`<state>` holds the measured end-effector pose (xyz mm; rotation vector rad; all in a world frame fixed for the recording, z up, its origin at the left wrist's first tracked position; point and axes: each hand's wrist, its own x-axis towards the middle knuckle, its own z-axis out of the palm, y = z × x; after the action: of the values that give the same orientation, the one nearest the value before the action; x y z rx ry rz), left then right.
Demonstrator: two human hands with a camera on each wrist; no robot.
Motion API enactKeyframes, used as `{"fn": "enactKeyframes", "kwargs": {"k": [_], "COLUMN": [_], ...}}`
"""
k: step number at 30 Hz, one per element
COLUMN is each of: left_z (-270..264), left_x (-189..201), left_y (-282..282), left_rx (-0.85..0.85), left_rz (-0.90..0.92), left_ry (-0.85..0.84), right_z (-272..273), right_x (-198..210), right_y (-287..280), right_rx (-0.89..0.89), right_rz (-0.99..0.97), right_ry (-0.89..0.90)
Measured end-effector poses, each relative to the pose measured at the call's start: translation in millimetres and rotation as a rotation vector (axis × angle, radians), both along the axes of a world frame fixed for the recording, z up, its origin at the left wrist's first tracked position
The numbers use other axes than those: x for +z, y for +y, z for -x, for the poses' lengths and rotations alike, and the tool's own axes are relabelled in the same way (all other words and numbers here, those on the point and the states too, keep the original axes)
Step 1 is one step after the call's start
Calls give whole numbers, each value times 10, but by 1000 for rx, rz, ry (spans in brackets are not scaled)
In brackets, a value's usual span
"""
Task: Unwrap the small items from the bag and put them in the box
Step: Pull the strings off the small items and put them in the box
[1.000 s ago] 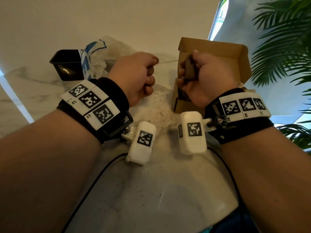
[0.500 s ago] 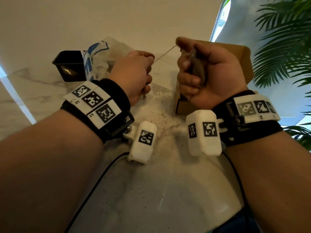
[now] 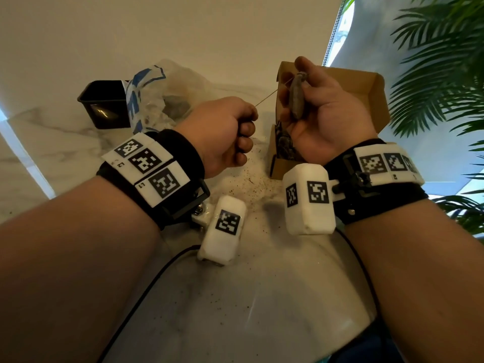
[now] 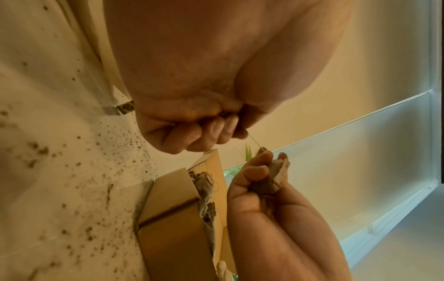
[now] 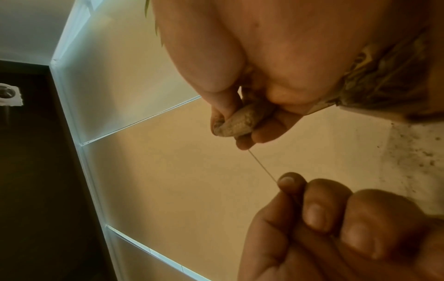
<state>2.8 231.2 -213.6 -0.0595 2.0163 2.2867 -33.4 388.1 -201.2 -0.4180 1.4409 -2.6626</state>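
Taut thread (image 3: 267,98) joins left hand's (image 3: 222,132) pinching grip and raised right hand's (image 3: 322,111) grip clamping the pouch (image 3: 297,98).

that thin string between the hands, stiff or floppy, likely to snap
The string probably goes floppy once released; it runs straight only because the left hand pulls it from the small item in the right hand. Being so thin, it may snap.
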Motion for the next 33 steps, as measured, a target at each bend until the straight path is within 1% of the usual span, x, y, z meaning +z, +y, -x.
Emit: {"fn": "enactKeyframes", "kwargs": {"k": [4,8,15,19,22,24,26,28,31,33], "left_z": [3,-15,-7,-7,-28,-41,-55,-72,-93,-95], "left_x": [-39,-29,-28,-37,-49,-53,-42,-25,-16,-15], "left_y": [-2,1,-26,-39,-36,-22,7,44,87,98], "left_rx": [100,173,212,182,101,35,-21,-57,-54,-37], "left_rz": [83,117,160,216,270,298,287,257,251,220], "left_ry": [-16,-37,-18,-19,-21,15,75,122,161,179], "right_z": [23,25,46,60,99,122,134,149,186,187], "right_x": [-13,-9,-8,-14,-38,-40,-16,21,61,47], "right_y": [-4,2,0,7,21,35,52,65,41,36], "right_rx": [-12,-47,-73,-116,-218,-288,-318,-331,-331,-332], "right_rz": [37,72,90,69,26,25,13,-54,-139,-183], "right_ry": [-20,-41,-47,-40,-56,-92,-123,-167,-227,-196]}}
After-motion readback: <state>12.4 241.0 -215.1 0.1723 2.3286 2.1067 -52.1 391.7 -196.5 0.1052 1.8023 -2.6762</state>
